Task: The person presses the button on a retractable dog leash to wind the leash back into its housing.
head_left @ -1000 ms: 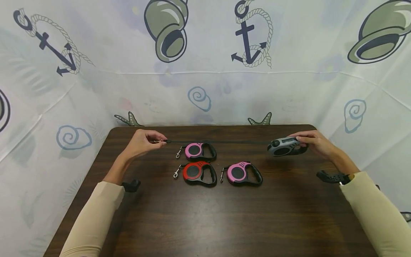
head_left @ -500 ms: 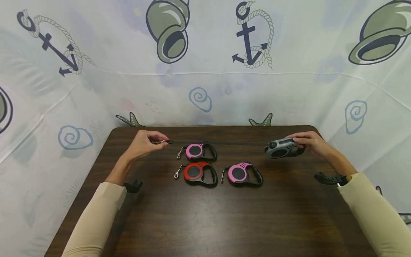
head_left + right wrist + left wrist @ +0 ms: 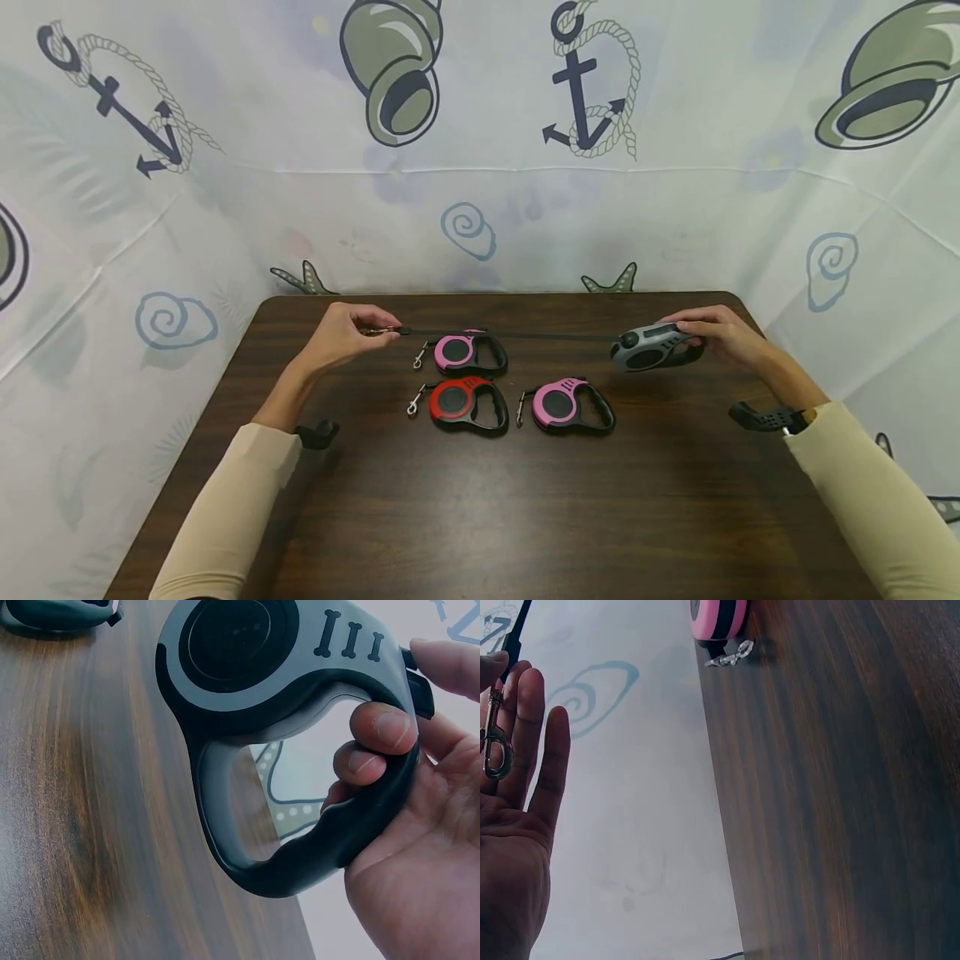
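My right hand (image 3: 712, 331) grips the black handle of a grey retractable dog leash (image 3: 330, 652), fingers curled through the loop. The thumb lies by the black button on the casing in the right wrist view. A thin black strap (image 3: 525, 336) runs taut from the casing across to my left hand (image 3: 348, 333). There, thumb and fingers pinch the strap's end, and the metal snap hook (image 3: 496, 742) lies along the fingers. Both hands are raised over the far part of the table, and the strap passes above a pink leash (image 3: 453, 352).
On the dark wooden table (image 3: 480, 517) a red leash (image 3: 452, 402) lies just in front of that pink one. Another pink leash (image 3: 557, 406) is to the right of the red one. A patterned cloth (image 3: 525, 217) hangs behind the table.
My right hand has drifted left with the grey leash, and my left hand has shifted slightly right. The strap between them is shorter. The leashes on the table stay put.
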`<action>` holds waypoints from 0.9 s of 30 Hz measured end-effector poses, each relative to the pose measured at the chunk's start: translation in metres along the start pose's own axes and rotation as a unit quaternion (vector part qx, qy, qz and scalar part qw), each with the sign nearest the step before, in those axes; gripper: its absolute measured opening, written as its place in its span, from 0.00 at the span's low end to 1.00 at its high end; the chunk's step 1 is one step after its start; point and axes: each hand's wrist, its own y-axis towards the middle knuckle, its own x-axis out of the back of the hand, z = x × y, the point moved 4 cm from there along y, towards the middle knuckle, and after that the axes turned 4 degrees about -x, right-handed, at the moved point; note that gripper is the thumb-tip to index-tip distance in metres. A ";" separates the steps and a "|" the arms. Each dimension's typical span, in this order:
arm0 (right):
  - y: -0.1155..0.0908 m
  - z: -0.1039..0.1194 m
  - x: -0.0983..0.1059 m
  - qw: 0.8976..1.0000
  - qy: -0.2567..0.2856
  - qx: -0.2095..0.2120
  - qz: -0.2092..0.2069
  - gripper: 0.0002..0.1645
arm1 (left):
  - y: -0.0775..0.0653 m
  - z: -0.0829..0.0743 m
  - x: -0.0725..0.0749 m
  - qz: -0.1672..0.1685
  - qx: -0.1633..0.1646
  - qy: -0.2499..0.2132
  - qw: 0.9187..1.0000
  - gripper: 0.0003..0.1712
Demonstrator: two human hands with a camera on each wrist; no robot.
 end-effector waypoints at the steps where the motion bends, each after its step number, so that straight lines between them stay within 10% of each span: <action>1: 0.000 0.000 0.000 1.000 0.002 -0.001 0.001 0.20 | 0.000 0.003 -0.001 0.001 -0.001 -0.002 1.000 0.08; 27: 0.006 -0.002 -0.016 0.994 -0.101 -0.027 -0.016 0.20 | 0.002 0.001 -0.013 0.001 -0.020 -0.010 1.000 0.08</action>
